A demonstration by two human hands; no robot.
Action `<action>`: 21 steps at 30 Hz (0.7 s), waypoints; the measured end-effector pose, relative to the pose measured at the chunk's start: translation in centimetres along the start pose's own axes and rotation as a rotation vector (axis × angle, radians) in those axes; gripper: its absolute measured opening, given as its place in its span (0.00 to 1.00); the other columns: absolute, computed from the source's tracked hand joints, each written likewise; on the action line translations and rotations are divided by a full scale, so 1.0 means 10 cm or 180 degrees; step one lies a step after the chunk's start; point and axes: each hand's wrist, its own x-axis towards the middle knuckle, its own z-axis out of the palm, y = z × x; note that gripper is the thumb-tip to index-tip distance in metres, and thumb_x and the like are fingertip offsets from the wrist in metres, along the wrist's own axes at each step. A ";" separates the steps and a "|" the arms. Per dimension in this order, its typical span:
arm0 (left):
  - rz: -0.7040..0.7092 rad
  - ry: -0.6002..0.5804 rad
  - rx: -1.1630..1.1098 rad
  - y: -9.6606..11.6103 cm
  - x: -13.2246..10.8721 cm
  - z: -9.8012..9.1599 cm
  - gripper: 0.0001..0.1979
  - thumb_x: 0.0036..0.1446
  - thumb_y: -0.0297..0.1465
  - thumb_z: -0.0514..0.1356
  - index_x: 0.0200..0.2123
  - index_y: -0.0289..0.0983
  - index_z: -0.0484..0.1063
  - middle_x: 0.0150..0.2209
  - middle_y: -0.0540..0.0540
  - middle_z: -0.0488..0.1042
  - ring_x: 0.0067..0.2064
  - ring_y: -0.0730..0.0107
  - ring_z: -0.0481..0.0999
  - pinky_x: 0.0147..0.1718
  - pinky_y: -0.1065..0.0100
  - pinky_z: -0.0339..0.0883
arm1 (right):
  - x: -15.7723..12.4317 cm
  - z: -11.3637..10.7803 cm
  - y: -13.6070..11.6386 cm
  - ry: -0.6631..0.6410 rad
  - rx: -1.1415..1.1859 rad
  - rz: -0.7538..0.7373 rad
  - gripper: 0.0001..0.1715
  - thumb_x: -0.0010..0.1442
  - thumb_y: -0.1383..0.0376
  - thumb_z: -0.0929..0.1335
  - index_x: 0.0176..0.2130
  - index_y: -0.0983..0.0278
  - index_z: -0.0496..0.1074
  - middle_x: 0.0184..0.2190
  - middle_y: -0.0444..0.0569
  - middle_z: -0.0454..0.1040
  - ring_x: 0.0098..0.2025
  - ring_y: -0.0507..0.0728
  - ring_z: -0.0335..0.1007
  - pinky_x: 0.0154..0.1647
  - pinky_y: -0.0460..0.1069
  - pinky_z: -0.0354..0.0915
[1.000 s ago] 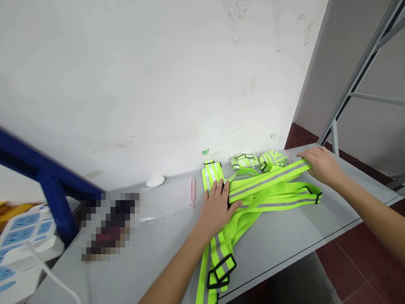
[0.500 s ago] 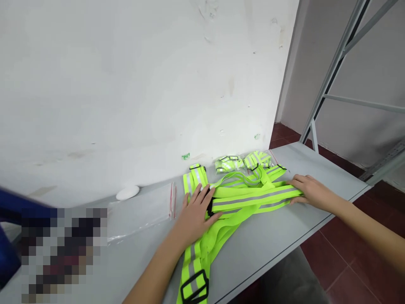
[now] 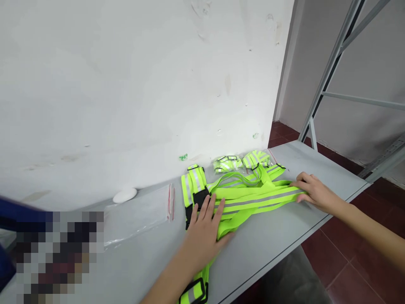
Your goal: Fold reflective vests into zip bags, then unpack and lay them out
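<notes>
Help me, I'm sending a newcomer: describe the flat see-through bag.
Find the grey table against the white wall. Near the wall, beside the round white disc and left of the neon straps, lies the bag. It is flat, with two red lines at one end, unlike the bulging neon packs.

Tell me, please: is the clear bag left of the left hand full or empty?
It looks empty: the clear bag lies flat, and the grey table shows through it.
</notes>
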 end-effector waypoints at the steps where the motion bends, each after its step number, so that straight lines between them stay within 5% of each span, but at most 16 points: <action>1: 0.0033 -0.0003 -0.0001 -0.02 -0.01 0.01 0.43 0.59 0.57 0.47 0.69 0.40 0.43 0.69 0.38 0.48 0.69 0.44 0.47 0.62 0.41 0.47 | -0.02 0.08 0.01 -0.0036 0.0017 0.0085 0.31 0.68 0.48 0.53 0.51 0.61 0.72 0.39 0.55 0.68 0.39 0.60 0.67 0.43 0.56 0.65; 4: 0.0119 -0.0087 -0.0063 -0.07 -0.03 -0.03 0.43 0.58 0.58 0.47 0.69 0.41 0.43 0.69 0.39 0.47 0.68 0.45 0.49 0.62 0.41 0.47 | -0.03 0.26 0.03 -0.0157 -0.0124 0.0228 0.27 0.70 0.57 0.52 0.53 0.62 0.70 0.39 0.55 0.70 0.41 0.61 0.66 0.44 0.57 0.64; 7: 0.0180 -0.0200 -0.0210 -0.11 -0.03 -0.14 0.43 0.57 0.58 0.49 0.69 0.44 0.42 0.69 0.40 0.47 0.68 0.46 0.50 0.62 0.42 0.47 | 0.07 0.19 0.01 -0.0213 -0.0302 0.0151 0.24 0.69 0.59 0.54 0.56 0.60 0.68 0.39 0.54 0.72 0.44 0.62 0.66 0.46 0.59 0.62; 13: -0.0238 -0.0250 -0.0705 -0.20 0.16 -0.38 0.33 0.65 0.49 0.44 0.69 0.44 0.42 0.68 0.45 0.54 0.67 0.56 0.54 0.62 0.52 0.53 | 0.82 -0.10 -0.19 0.0276 0.0249 0.0796 0.28 0.68 0.49 0.54 0.47 0.62 0.72 0.40 0.53 0.77 0.39 0.60 0.71 0.42 0.54 0.62; 17: -0.0738 -0.0080 -0.0481 -0.20 0.35 -0.26 0.36 0.64 0.51 0.44 0.68 0.37 0.48 0.68 0.39 0.51 0.68 0.49 0.51 0.62 0.44 0.50 | 1.39 0.19 -0.32 -0.0107 0.0094 0.1137 0.28 0.59 0.44 0.64 0.41 0.65 0.73 0.37 0.55 0.77 0.39 0.62 0.71 0.41 0.53 0.59; 21: -0.0945 -0.0056 -0.0229 -0.17 0.38 -0.05 0.34 0.64 0.48 0.44 0.67 0.35 0.50 0.67 0.36 0.53 0.68 0.46 0.51 0.61 0.40 0.50 | 1.62 0.51 -0.30 -0.0052 0.0252 0.1258 0.17 0.50 0.55 0.72 0.33 0.66 0.73 0.36 0.57 0.75 0.39 0.62 0.70 0.39 0.52 0.58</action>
